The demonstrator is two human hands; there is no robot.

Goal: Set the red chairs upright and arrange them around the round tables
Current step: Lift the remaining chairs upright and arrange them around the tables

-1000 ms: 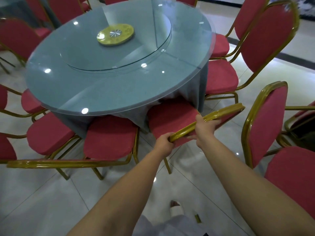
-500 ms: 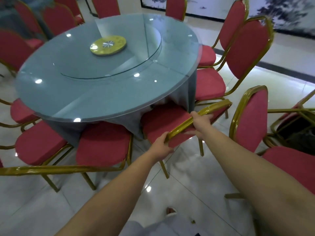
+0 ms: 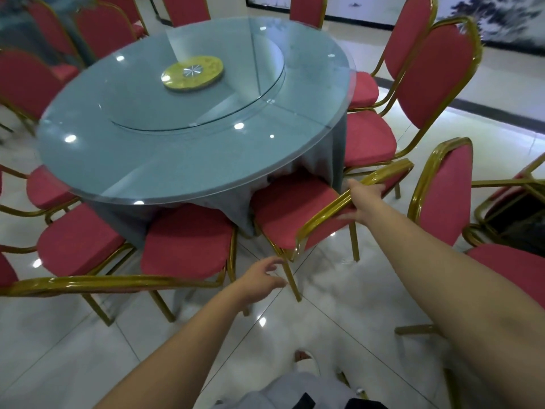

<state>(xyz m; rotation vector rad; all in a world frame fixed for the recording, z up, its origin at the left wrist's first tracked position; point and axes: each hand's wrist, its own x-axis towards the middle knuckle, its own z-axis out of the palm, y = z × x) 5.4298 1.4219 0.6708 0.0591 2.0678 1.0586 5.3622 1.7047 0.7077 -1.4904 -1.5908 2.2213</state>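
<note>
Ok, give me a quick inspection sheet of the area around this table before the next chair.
Surface: round table with a glass top, carrying a glass turntable with a gold hub.
Job's things: held chair upright, seat partly under the table rim; neighbouring chair upright to its left; spare chair upright but apart from the table; far-right chair appears tipped over.
Clutter: nothing seen.
Hands: right hand grips the held chair's top rail; left hand open and free, near that chair's leg.
Cables: nothing seen.
Surroundings: glossy tiled floor; painting on the far wall.
</note>
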